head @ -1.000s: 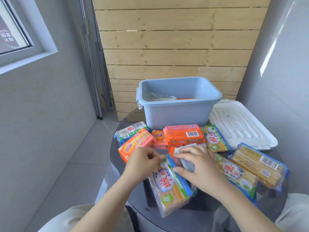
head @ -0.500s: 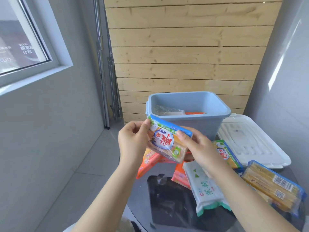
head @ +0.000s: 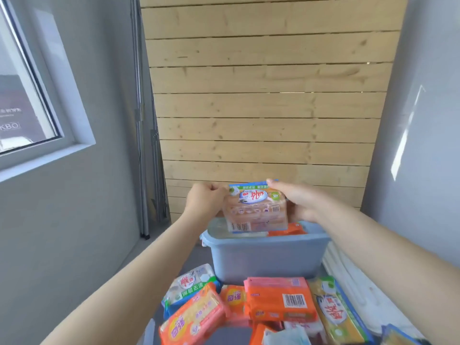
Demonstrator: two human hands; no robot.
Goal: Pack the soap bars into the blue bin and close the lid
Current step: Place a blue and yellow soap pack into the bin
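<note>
**Soap pack held over the open bin**

Both hands grip one soap pack (head: pixel 256 210) above the blue bin (head: pixel 266 255). The left hand (head: pixel 204 201) clasps the pack's left edge, fingers curled round it. The right hand (head: pixel 296 202) clasps the right edge, with fingertips over the top right corner. The pack is clear-wrapped with a blue top strip, its label reads upside down, and a barcode shows at its lower left. It stands roughly upright, its bottom edge at or just above the bin's opening; contact with the contents cannot be told.

The bin is open. Inside, an orange pack (head: pixel 288 230) shows at the right, just behind the held pack, and something clear-wrapped lies at the left.

The white lid (head: pixel 353 287) lies on the table to the right of the bin, partly hidden by the right forearm.

Near side of the bin, loose packs lie crowded together: a white and green pack (head: pixel 189 285) at the left, an orange pack with yellow label (head: pixel 196 317) nearer, an orange pack with barcode (head: pixel 278 300) in the middle, and a yellow pack (head: pixel 333 314) at the right. A wooden plank wall (head: pixel 268 95) stands far behind the bin.
</note>
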